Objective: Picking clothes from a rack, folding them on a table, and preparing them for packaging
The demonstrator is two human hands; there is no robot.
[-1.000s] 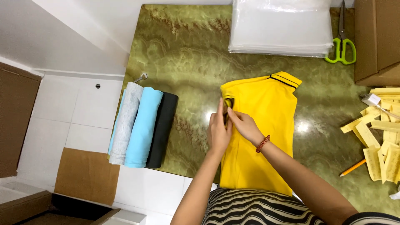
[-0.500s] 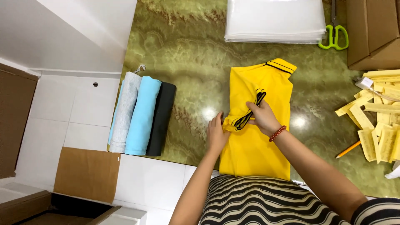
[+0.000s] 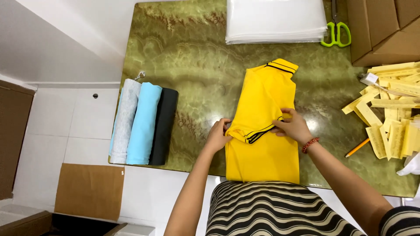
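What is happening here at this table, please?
A person in a striped top is working on a yellow shirt spread on a green marbled table. The left hand grips the shirt's left edge, and the right hand presses the black-trimmed sleeve, folded across the middle. Three rolled garments lie to the left; clear bags, green scissors and yellow paper tags lie further off.

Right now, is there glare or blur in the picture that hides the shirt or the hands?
In the head view, a bright glare spot on the glossy green table sits beside the right hand; the yellow shirt and the left hand are evenly lit and sharp, with only soft shadows.
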